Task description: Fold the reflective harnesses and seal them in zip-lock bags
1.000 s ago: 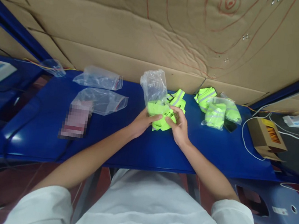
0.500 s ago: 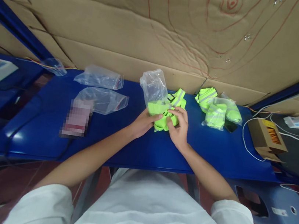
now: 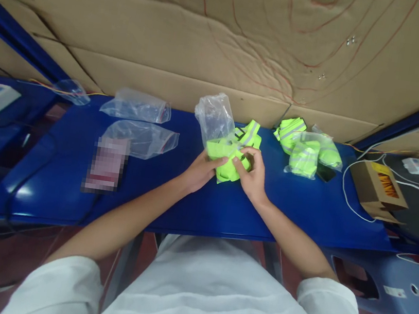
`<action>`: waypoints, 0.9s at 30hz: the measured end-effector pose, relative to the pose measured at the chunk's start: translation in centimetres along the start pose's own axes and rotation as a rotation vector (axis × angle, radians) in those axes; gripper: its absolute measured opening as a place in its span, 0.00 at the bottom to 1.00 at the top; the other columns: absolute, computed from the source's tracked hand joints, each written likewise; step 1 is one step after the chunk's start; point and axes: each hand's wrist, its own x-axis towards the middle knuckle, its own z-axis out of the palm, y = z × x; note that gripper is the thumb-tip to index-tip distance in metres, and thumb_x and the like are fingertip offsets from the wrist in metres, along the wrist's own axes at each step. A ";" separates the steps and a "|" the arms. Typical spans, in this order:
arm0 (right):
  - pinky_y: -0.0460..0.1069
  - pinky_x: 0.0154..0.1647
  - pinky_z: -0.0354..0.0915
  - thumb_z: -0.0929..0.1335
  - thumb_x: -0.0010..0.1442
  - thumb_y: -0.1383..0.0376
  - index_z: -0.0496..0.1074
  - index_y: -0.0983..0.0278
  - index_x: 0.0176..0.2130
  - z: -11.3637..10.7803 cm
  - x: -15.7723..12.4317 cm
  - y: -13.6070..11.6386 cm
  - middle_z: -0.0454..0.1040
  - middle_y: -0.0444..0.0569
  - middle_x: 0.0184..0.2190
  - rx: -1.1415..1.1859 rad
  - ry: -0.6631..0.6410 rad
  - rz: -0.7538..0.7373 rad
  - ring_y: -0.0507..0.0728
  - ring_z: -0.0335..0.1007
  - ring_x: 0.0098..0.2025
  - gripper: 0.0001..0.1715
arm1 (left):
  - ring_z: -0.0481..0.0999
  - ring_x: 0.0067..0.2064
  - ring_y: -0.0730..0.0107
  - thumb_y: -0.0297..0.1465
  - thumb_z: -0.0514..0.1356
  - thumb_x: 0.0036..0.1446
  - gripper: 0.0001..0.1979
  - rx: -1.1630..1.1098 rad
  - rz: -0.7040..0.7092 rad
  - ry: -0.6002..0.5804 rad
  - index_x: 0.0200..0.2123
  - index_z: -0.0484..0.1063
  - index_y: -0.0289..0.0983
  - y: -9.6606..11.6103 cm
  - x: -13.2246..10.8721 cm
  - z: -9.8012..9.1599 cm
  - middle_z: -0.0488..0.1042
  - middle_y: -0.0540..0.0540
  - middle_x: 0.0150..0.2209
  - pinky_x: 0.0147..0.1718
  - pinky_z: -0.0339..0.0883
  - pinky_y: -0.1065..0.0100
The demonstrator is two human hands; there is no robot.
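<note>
Only the head view here. So the neon bundle (image 3: 226,172), folded fabric tucked at the mouth of a clear bag (image 3: 215,116), sits around the middle of the table (image 3: 202,210). Left hand (image 3: 198,172) has it pinched from one side, thumb on top, other fingers mostly hidden. Right hand (image 3: 254,179) grips the other side, thumb pressed on and fingers curled round. Bag and bundle make one longish shape, slanting a bit: the bag end points at the table's back edge, leaning left, and the fabric end faces the front edge. A striped neon piece (image 3: 251,131) pokes out toward the table's back edge; can't tell if it's joined on. Plain blue surface shows from the bundle to the table's front edge, plus some either side. Packed neon bundles (image 3: 305,157) sit toward the table's back right, flat clear bags (image 3: 138,105) back left.
</note>
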 end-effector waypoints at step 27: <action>0.57 0.56 0.73 0.75 0.64 0.53 0.69 0.56 0.46 0.1 -0.5 -1.6 0.80 0.50 0.46 -0.118 0.066 -0.101 0.60 0.78 0.52 0.17 | 0.81 0.57 0.51 0.32 0.77 0.50 0.25 -0.083 -0.153 -0.066 0.52 0.81 0.40 -0.4 -0.3 -0.8 0.82 0.41 0.55 0.54 0.75 0.57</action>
